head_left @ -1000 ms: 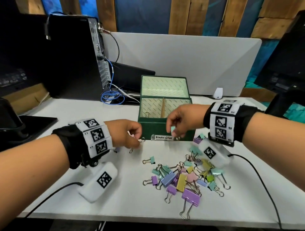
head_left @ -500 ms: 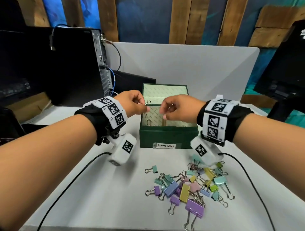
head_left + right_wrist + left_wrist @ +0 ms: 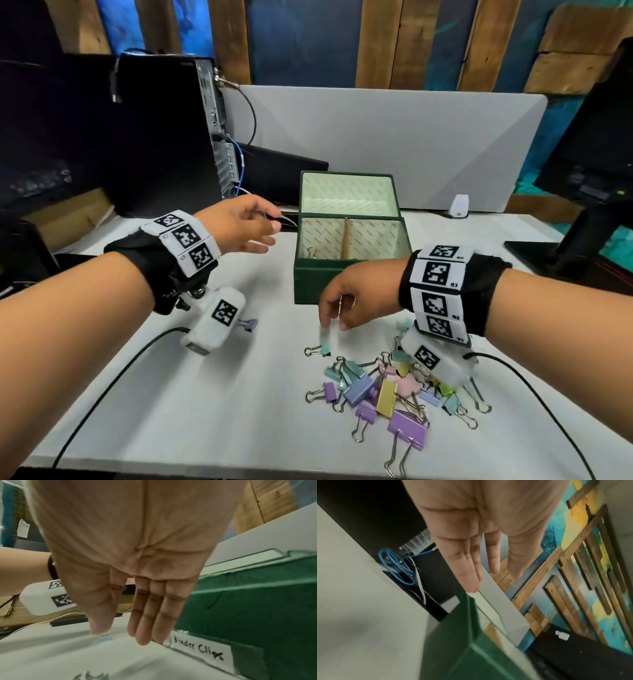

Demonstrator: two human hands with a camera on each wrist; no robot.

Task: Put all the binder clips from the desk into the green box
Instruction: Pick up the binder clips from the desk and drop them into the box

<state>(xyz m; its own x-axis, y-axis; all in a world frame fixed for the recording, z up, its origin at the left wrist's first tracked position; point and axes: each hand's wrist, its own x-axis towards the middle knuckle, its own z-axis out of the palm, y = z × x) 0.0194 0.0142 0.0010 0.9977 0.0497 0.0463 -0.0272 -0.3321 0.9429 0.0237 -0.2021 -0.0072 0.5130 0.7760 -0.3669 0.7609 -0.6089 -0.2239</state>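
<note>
The green box [image 3: 329, 284] stands open mid-desk, its lid upright, with one clip [image 3: 312, 253] in its left compartment. My left hand [image 3: 270, 229] hovers open just left of the box, its fingers straight and empty in the left wrist view [image 3: 481, 568]. My right hand [image 3: 334, 322] hangs in front of the box, fingers pointing down and holding nothing [image 3: 120, 635]. It is right above a lone teal binder clip [image 3: 325, 346]. A pile of pastel binder clips [image 3: 387, 390] lies at the front right. One bluish clip [image 3: 249, 324] lies apart on the left.
A black computer tower [image 3: 164, 137] with blue cables [image 3: 397, 568] stands at the back left. A grey partition [image 3: 394, 137] runs behind the box. A monitor stand [image 3: 565, 246] sits at the right, near a small white device [image 3: 459, 205]. The box's front carries a label [image 3: 199, 649].
Both hands were pinching clips over the box; those clips are gone from the fingers. The left hand opened and drew left; the right hand dropped to the desk in front of the box.
</note>
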